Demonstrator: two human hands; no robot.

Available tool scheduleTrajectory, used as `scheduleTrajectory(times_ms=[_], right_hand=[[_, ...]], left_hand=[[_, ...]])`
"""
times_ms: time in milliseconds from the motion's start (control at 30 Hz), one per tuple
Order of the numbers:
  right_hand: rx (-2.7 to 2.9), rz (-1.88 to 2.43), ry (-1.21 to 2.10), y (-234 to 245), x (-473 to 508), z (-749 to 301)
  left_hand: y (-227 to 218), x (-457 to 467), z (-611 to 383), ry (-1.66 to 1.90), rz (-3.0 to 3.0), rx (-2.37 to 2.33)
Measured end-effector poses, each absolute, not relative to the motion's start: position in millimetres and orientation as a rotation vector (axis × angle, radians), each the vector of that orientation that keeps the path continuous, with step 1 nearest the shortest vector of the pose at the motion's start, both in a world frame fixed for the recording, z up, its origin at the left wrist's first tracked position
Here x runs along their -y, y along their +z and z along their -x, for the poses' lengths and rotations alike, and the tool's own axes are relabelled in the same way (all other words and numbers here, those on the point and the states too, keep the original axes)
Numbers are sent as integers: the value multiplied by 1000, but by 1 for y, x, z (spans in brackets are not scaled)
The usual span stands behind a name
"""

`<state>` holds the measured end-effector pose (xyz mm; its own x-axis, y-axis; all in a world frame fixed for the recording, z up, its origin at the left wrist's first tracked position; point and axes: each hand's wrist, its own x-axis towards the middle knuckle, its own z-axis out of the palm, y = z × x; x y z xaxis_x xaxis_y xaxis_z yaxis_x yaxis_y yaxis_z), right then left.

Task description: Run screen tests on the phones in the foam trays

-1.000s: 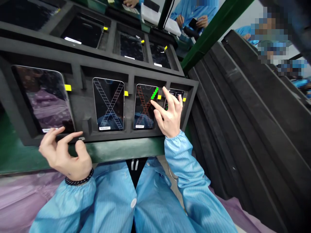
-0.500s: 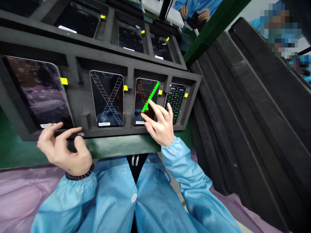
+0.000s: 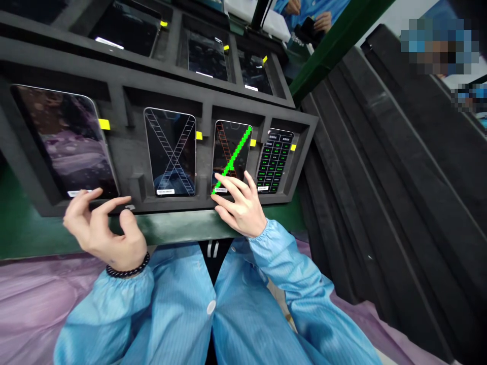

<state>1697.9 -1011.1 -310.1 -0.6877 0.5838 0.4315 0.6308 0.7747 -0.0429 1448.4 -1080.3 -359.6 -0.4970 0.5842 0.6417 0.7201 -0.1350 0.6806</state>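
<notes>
My right hand [image 3: 243,207] lies with fingers apart over the lower end of a smartphone [image 3: 238,147], a fingertip at its lower left corner. A green diagonal band crosses that screen, over a red ladder pattern partly hidden by my fingers. To its left, another phone [image 3: 171,152] shows a white crossed ladder pattern. A phone at the right [image 3: 276,159] displays a grid with green text. My left hand [image 3: 106,228], fingers spread and holding nothing, rests at the near edge of the foam tray [image 3: 131,152], by the bottom of a dark-screened phone [image 3: 64,137].
Behind lies a second foam tray [image 3: 171,68] with several dark phones. Yellow tabs mark the slots. A stack of black trays [image 3: 380,167] stands at the right, beside a green post [image 3: 338,53]. A co-worker's hands [image 3: 322,22] are at the top.
My right hand has slid down and left across the phone, and the green band now reaches the screen's lower left corner. My left hand keeps its pose; the view has shifted slightly.
</notes>
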Motion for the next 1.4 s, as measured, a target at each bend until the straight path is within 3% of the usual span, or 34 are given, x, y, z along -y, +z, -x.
scheduleTrajectory(times_ms=[433, 1400], right_hand=[[2324, 1329, -318, -261, 931, -1668], [2339, 1373, -310, -289, 974, -1695]], left_hand=[[-358, 1081, -1450, -1701, 1453, 2039], [-358, 1082, -1449, -1715, 1480, 2017]])
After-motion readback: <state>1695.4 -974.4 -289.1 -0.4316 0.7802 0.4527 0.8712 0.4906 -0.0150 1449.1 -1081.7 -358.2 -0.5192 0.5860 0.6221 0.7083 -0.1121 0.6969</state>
